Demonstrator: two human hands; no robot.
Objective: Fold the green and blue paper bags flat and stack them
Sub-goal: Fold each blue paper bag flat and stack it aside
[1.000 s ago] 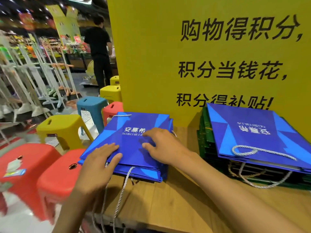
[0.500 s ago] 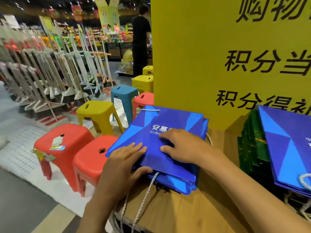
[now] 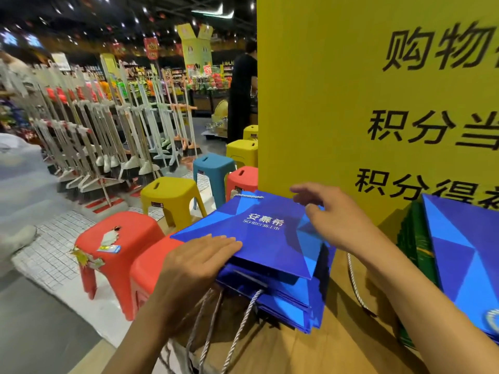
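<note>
A stack of flattened blue paper bags (image 3: 272, 247) with white rope handles lies on the wooden table (image 3: 318, 349). My left hand (image 3: 197, 263) rests flat, fingers together, on the near left edge of the top bag. Lifted just above the bag's far right corner, my right hand (image 3: 332, 214) has its fingers spread and holds nothing. At the right edge a second pile shows a blue bag (image 3: 464, 252) lying on top of green bags (image 3: 413, 244).
A tall yellow sign board (image 3: 351, 103) stands behind the bags. Red stools (image 3: 118, 238), a yellow stool (image 3: 170, 190) and a blue stool (image 3: 213, 166) line the table's left side. Mop racks (image 3: 108, 125) and a person in black (image 3: 241, 95) stand in the aisle beyond.
My right hand has lifted off the top blue bag and moved toward its far right corner. The view has swung left, so the right pile is mostly out of frame.
</note>
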